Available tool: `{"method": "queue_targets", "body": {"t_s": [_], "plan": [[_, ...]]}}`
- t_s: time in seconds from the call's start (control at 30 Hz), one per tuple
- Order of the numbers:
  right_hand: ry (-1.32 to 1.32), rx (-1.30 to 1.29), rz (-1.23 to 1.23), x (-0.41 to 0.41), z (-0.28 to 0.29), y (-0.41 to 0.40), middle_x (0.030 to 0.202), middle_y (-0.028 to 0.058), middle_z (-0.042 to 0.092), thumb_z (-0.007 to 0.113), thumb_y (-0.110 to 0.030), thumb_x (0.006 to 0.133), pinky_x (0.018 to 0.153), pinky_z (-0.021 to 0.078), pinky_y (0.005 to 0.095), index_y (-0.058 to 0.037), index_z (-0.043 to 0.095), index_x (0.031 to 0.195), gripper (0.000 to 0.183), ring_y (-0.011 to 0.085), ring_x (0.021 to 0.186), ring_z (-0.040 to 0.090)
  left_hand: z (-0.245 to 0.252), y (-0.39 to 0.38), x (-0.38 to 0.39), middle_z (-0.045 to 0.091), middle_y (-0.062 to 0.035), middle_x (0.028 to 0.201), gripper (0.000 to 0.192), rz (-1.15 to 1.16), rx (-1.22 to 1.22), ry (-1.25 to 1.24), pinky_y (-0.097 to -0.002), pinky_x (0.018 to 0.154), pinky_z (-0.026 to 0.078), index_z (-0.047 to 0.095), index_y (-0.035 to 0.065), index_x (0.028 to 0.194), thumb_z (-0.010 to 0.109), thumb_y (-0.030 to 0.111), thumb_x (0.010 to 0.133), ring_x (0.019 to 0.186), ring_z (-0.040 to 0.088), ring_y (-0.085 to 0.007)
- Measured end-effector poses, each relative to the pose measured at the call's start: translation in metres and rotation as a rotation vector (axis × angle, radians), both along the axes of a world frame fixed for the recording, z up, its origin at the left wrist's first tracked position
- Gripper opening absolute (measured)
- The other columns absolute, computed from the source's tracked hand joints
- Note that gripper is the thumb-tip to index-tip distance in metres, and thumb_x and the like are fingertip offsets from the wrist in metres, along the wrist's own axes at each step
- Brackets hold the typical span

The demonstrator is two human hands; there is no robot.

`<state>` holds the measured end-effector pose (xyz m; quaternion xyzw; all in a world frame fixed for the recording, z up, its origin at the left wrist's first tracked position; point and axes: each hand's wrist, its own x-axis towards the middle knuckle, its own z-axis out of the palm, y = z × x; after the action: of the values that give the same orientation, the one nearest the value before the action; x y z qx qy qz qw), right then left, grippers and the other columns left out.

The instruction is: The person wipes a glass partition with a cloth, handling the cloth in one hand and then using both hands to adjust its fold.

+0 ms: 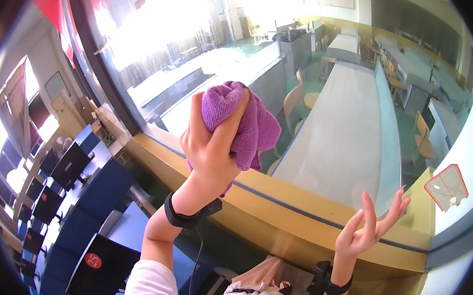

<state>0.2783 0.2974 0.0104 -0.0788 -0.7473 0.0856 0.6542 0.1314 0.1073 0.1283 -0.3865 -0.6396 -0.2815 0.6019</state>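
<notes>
A crumpled purple cloth (pixel 258 128) is bunched in my left hand (pixel 207 149), which is raised in front of a large window pane (pixel 336 125). Some of the cloth hangs down behind the wrist. Whether the cloth presses on the glass cannot be told for sure. My right hand (pixel 372 231) is held up at the lower right with its fingers spread and nothing in it. It is nearest to the yellow window ledge (pixel 298 201). Each wrist wears a black strap with a small device.
Black monitors (pixel 100 267) stand on blue desks (pixel 132 226) at the left. A dark window frame (pixel 103 56) rises at the upper left. Beyond the glass are long tables (pixel 335 146) and wooden chairs (pixel 294 98). A red-edged paper (pixel 447 187) is on the right wall.
</notes>
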Motion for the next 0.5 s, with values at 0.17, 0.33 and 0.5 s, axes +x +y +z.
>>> {"method": "queue_targets", "body": {"t_s": [0.17, 0.33, 0.5], "plan": [[-0.007, 0.0, -0.003, 0.0, 0.0, 0.0, 0.136, 0.0259, 0.031, 0.044, 0.003, 0.068, 0.105, 0.0151, 0.056, -0.0045, 0.067, 0.099, 0.039, 0.0443, 0.129, 0.023, 0.0, 0.0, -0.001, 0.057, -0.0153, 0.1, 0.053, -0.01, 0.004, -0.008, -0.0338, 0.077, 0.045, 0.066, 0.0056, 0.101, 0.065, 0.0, 0.048, 0.085, 0.059, -0.029], [-0.01, -0.002, 0.012, 0.001, 0.0, 0.001, 0.136, 0.0265, 0.03, 0.045, 0.002, 0.069, 0.105, 0.0144, 0.0563, -0.0041, 0.067, 0.099, 0.038, 0.0441, 0.13, 0.022, 0.002, 0.0, -0.002, 0.056, -0.0153, 0.098, 0.054, -0.007, 0.007, -0.002, -0.0338, 0.076, 0.046, 0.066, 0.0066, 0.101, 0.065, 0.001, 0.047, 0.085, 0.059, -0.0289], [0.0, -0.001, 0.003, 0.0, 0.0, -0.001, 0.136, 0.0268, 0.03, 0.045, 0.003, 0.069, 0.104, 0.014, 0.0567, -0.0034, 0.066, 0.098, 0.037, 0.0439, 0.13, 0.022, -0.002, -0.003, -0.002, 0.055, -0.015, 0.097, 0.055, 0.011, -0.015, -0.006, -0.0345, 0.076, 0.045, 0.066, 0.0069, 0.101, 0.066, 0.001, 0.046, 0.084, 0.058, -0.0292]]}}
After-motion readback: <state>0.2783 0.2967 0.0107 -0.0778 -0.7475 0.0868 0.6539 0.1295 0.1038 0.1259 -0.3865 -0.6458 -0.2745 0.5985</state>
